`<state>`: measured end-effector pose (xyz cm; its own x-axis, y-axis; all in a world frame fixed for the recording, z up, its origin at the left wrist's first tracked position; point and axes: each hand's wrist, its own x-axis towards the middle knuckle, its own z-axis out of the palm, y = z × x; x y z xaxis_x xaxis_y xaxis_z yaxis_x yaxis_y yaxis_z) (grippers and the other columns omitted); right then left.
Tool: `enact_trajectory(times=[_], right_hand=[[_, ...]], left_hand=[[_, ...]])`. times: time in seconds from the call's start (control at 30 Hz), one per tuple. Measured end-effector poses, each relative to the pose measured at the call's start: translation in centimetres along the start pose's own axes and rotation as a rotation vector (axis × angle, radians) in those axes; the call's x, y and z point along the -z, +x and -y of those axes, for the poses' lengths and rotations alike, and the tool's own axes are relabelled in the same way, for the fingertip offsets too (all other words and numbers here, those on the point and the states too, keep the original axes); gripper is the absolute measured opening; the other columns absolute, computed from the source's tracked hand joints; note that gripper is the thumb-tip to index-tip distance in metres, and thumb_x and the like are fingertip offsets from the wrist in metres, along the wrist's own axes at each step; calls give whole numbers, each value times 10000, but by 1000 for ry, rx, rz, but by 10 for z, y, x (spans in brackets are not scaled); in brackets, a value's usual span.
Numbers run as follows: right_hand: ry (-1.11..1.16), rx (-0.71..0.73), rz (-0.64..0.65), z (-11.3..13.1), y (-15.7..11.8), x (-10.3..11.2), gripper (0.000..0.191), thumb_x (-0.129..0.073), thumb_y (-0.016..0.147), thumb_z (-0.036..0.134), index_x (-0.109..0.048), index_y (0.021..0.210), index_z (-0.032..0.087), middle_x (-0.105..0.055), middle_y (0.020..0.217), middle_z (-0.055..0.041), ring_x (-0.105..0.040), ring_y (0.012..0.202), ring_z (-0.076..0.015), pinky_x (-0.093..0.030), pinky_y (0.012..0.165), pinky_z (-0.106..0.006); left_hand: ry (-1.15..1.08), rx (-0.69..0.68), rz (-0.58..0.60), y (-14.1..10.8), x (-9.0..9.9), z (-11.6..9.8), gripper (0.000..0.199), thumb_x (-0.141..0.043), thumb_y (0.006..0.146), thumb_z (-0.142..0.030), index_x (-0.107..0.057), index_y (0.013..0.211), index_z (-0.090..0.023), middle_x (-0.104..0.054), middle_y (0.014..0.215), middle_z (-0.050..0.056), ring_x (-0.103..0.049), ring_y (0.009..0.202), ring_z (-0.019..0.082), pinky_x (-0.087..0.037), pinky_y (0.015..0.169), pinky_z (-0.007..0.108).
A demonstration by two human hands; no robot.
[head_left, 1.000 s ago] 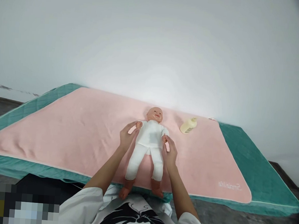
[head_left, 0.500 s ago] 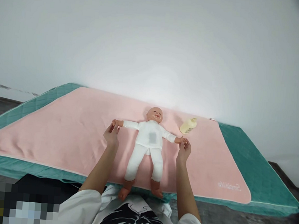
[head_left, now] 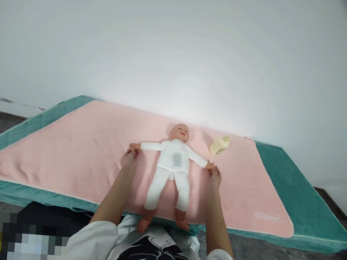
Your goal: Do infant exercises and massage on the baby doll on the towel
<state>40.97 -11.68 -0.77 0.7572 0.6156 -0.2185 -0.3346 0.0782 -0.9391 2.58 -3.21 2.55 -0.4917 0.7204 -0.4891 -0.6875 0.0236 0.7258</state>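
Note:
A baby doll (head_left: 175, 158) with a white cloth body lies on its back on a pink mat (head_left: 78, 150), arms stretched out sideways. Its bare feet reach over the mat's front edge toward my body. My left hand (head_left: 129, 157) pinches the doll's hand on the left side of the view. On the other side, the doll's other hand is pinched in the fingers of my right hand (head_left: 215, 177). A grey patch marks the doll's chest. Beyond my right hand a pale yellow bottle (head_left: 219, 146) stands on the mat, leaning in the view.
The pink mat covers much of a green padded bed (head_left: 295, 187), which shows at both ends and along the front. A white wall (head_left: 179, 58) rises right behind it. Something black (head_left: 43, 214) sits below the front edge at left, beside a pixelated area.
Both my hands have lowered slightly toward me, bringing the doll's hands and forearms down with them. The doll's body and the bottle stay in place.

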Motion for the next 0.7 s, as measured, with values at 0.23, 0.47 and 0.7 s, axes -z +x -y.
enact_trajectory(times=[0.23,0.47,0.7], right_hand=[[-5,24,0,7,-8,0,322,-711,688,324,-603,954,179,-705,1048,-64,-676,1068,-224,-553,978,-364],[0,185,-4,29,-32,-14,595,-781,667,444,-596,1150,152,-654,1256,-118,-620,1183,-255,-497,1053,-438],[-117,485,280,55,-73,-37,422,-717,796,388,-663,1145,157,-682,1230,-135,-654,1141,-253,-495,1044,-482]], left_hand=[[1,-10,21,-6,-1,-6,17,-668,877,-143,-671,893,-139,-709,887,70,-709,928,147,-559,948,282],[26,-156,74,-23,-2,-2,108,-701,849,-179,-676,949,-146,-705,1038,82,-683,1014,152,-500,1028,315],[129,-523,311,-53,-19,-6,315,-788,735,-254,-696,1022,-165,-710,1090,81,-668,1056,209,-506,1012,389]])
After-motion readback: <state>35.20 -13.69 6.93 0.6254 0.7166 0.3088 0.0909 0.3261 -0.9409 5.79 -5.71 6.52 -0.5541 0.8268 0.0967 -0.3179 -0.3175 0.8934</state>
